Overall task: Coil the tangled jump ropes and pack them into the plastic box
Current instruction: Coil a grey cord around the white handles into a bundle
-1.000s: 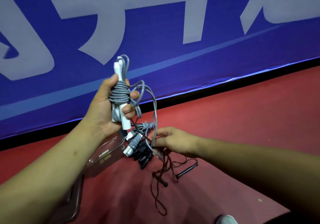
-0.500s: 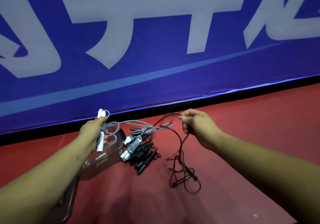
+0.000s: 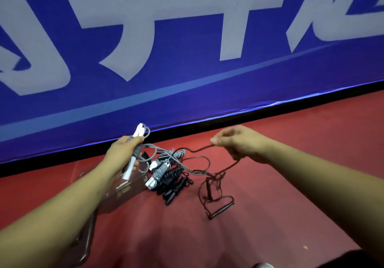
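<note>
plastic box [image 3: 124, 188] part-hidden, right hand [image 3: 239, 145] blurred

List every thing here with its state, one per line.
held grey rope, partly wound, tail loose
left hand, grips held grey rope
dark red rope, tangled, partly lifted, handles on floor
right hand, pinches dark red rope
plastic box, open, on floor
second grey rope, coiled, beside plastic box
black ropes, coiled, on floor

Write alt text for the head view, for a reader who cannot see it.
A person's left hand grips a half-coiled grey jump rope with white handles while the right hand pinches a dark red rope that trails in a tangle to the red floor. Coiled bundles lie beside a clear plastic box, before a blue banner.
</note>
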`<state>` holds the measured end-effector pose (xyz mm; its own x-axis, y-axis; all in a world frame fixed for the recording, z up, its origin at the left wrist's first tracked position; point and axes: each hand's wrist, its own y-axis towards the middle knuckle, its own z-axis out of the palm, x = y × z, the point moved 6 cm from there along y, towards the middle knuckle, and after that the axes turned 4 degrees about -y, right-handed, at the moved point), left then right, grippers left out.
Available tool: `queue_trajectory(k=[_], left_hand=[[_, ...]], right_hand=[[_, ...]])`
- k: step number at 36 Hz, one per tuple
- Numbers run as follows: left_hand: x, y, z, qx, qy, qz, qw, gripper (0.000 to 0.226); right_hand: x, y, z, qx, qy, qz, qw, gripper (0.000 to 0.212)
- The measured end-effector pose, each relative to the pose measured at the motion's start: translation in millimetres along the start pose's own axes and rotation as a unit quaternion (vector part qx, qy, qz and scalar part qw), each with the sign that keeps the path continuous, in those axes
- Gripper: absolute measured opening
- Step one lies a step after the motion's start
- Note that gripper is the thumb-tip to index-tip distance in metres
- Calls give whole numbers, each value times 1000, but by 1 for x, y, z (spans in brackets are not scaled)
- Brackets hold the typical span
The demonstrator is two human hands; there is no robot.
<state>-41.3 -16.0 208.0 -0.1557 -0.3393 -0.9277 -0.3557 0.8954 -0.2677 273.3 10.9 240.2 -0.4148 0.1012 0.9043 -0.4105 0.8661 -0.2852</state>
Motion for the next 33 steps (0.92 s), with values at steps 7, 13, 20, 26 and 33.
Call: queue_trajectory(k=[7,13,20,26,33], left_hand=[[-48,-23,10,62,-38,105,992,19],[-62,-33,25,128,-83,128,980,15],[-61,-27,23,127,-66,119,983,16],[-30,-21,19,96,51,55,993,25],[-20,-18,35,104,103,48,988,23]], right_hand=[[-18,-11,23,108,-78,98,986,23],[-4,-16,53,222,-126,75,964,38],[28,-12,68,156,-13,-39,987,22],[35,-1,29,84,94,25,992,35],[44,-4,33,87,191,-66,976,19]])
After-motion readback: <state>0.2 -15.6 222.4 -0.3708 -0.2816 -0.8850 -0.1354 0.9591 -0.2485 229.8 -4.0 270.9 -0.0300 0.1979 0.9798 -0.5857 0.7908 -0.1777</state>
